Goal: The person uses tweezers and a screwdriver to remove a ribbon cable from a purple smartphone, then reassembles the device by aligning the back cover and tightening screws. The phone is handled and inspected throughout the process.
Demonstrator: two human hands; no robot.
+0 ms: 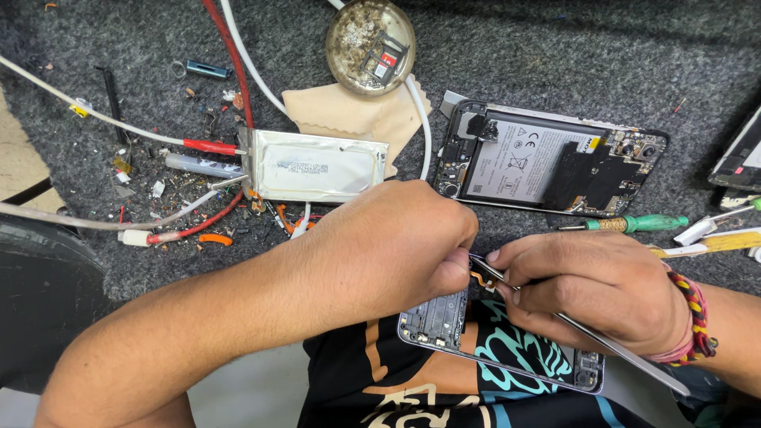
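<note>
your left hand (pixel 396 246) is curled shut, fingertips pinching at the top edge of a bare phone frame (pixel 499 349) that sits at the near edge of the tabletop (pixel 555 47), over your lap. your right hand (pixel 594 289) is clamped on a pair of metal tweezers (pixel 587 333), whose tips meet a small orange flex cable (pixel 481 279) just between your two hands. the two hands are almost touching.

beyond them, toward the middle of the tabletop, an opened phone (pixel 551 158) lies face down with its battery and black shielding exposed. left of it rests a loose silver battery pack (pixel 313 165), with a red wire (pixel 230 55) and white cables (pixel 261 71) running around it. a round metal dish (pixel 370 43) of small parts sits at the far edge on a tan cloth (pixel 341 111). a green-handled screwdriver (pixel 634 224) lies just beyond your right hand, near the right edge. tiny scraps litter the grey mat on the left side.
</note>
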